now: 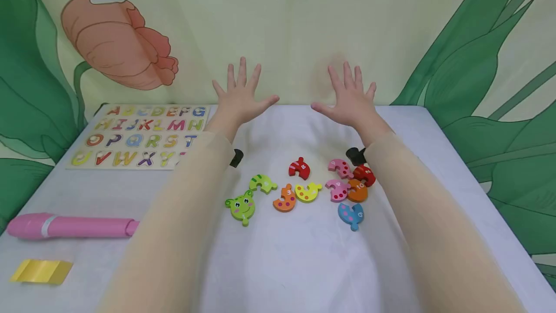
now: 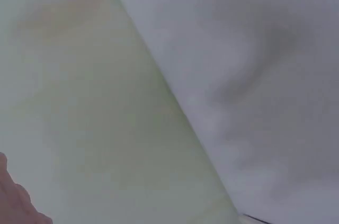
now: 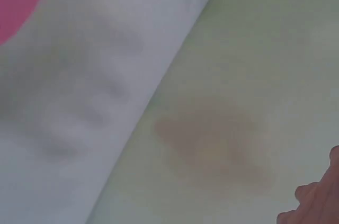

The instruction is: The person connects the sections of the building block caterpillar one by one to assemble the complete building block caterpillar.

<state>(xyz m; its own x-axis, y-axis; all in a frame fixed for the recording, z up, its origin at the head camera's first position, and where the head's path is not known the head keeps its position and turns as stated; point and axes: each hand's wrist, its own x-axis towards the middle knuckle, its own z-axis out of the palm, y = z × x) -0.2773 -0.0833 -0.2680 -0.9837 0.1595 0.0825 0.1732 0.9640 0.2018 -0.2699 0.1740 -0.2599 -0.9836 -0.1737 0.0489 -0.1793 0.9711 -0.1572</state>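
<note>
Both hands are raised over the back of the white table with fingers spread, holding nothing. My left hand (image 1: 240,100) is near the right end of an alphabet board; its edge shows in the left wrist view's lower left corner. The right hand (image 1: 351,99) mirrors it, its thumb pointing inward. Between the forearms lie wooden caterpillar pieces: a green smiling head (image 1: 241,207), a green striped piece (image 1: 262,183), an orange piece (image 1: 285,199), a yellow one (image 1: 307,192) and a red one (image 1: 299,168). Beside the right forearm are pink pieces (image 1: 338,190), another orange (image 1: 358,191), a dark red (image 1: 365,175) and a blue one (image 1: 351,214).
The alphabet puzzle board (image 1: 139,136) lies at the back left. In front of it are a pink tube-like object (image 1: 87,226), partly behind the left sleeve, and a folded yellow piece (image 1: 42,272). A printed fabric backdrop (image 1: 295,28) stands behind the table (image 1: 286,269).
</note>
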